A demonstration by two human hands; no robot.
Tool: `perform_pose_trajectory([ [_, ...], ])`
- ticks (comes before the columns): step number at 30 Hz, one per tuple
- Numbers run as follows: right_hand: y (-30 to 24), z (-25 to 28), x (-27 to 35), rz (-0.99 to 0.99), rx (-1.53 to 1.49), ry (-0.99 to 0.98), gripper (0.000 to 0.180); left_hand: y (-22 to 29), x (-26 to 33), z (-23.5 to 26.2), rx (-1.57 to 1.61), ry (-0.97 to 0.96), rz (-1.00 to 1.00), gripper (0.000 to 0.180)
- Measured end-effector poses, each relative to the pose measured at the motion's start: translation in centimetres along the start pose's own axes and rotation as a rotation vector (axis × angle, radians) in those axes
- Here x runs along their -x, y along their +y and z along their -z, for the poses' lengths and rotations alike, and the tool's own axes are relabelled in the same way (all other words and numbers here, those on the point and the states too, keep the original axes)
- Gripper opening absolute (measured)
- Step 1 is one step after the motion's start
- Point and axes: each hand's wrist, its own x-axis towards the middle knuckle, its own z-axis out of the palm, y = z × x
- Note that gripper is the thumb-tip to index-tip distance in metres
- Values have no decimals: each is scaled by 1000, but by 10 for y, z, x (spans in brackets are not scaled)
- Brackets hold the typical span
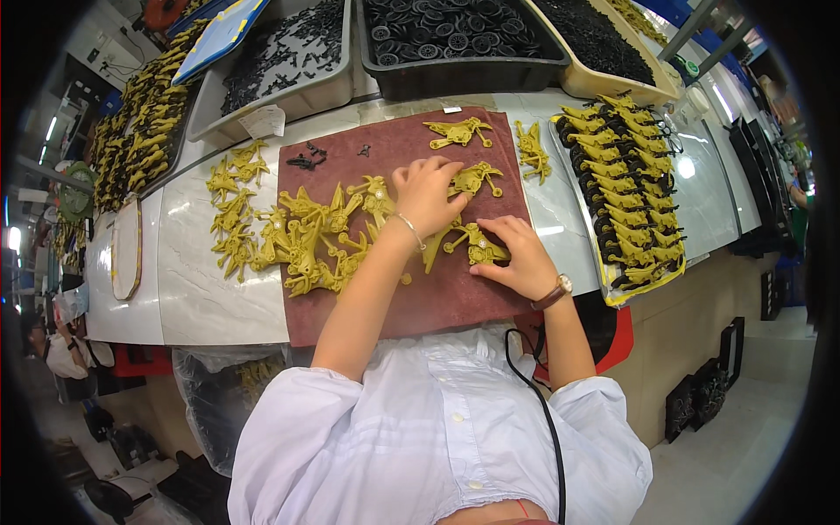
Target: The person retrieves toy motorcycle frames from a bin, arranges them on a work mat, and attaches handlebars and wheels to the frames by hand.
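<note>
My left hand [426, 194] reaches over the reddish-brown cloth [394, 315], its thumb and forefinger closed about the near end of a yellow plastic part [477, 178]. Just to the right, my right hand [523, 261] has thumb and fingers around another yellow plastic part [482, 246]; part of it is hidden by the fingers. These parts are irregular, frame-like pieces with thin arms. A loose pile of similar yellow parts [306, 245] spreads left of my left forearm. One more yellow part [458, 132] lies apart at the cloth's far edge.
Small black pieces [306, 157] lie on the cloth's far left. Behind stand a grey bin [206, 118] of black pieces, a black bin [464, 79] of small wheels and a cream bin [604, 87]. At right, a tray [617, 293] holds rows of yellow-and-black assemblies. A black cable [547, 411] hangs before me.
</note>
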Motion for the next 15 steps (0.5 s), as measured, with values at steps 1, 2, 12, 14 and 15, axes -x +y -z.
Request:
perform_pose_trajectory([
  [1, -3, -2, 2, -1, 0, -3, 56, -1, 1, -4, 2, 9, -40, 46],
  [2, -4, -3, 3, -58, -61, -3, 56, 3, 1, -3, 7, 18, -81, 43],
  [12, -17, -4, 26, -326, -649, 398, 63, 36, 60, 44, 279, 146, -151, 38],
  [14, -30, -6, 23, -270, -1089, 387, 68, 41, 69, 42, 439, 53, -158, 47],
  [15, -35, -8, 25, -262, -1163, 320, 70, 47, 74, 40, 885, -58, -3, 51],
])
